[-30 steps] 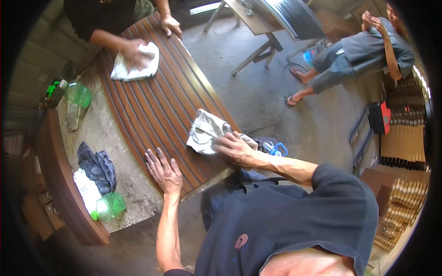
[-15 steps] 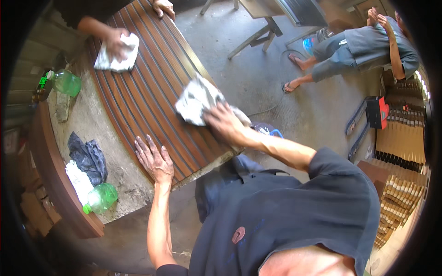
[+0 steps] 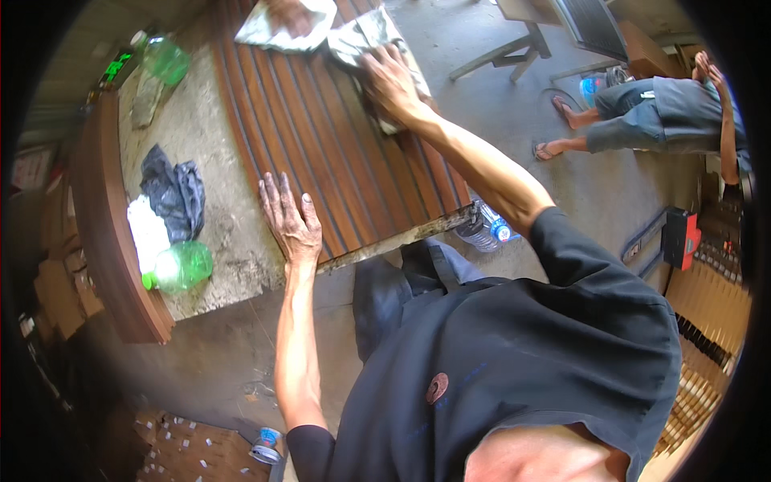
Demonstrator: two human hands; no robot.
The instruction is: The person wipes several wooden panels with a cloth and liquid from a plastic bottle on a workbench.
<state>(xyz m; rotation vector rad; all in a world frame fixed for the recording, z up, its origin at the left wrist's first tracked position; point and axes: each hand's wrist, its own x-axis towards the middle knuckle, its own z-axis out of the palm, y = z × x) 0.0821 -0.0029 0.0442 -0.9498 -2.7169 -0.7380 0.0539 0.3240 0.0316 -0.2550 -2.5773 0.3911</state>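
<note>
A brown wooden panel with dark lengthwise grooves [image 3: 353, 185] lies on the worktable. My left hand [image 3: 295, 229] rests flat at its near left edge, fingers spread and darkly smudged, holding nothing. Farther up, toward the panel's right side, my right hand [image 3: 391, 87] presses on a white cloth with dark stains [image 3: 365, 34], fingers bent over it. Just left of that cloth, a co-worker's hand [image 3: 291, 14], blurred, lies on another white cloth [image 3: 255, 26].
On the bare tabletop [image 3: 229, 265] at left lie a green bottle [image 3: 185, 265], a black plastic bag [image 3: 173, 189] and white crumpled material [image 3: 146, 229]. Another green bottle [image 3: 166, 60] is farther back. A curved brown board [image 3: 100, 217] borders them. Another person [image 3: 666, 112] is at far right.
My right hand and its cloth have moved farther up the panel. The co-worker's cloth is now beside mine. My left hand stays flat near the panel's edge, and the view has shifted.
</note>
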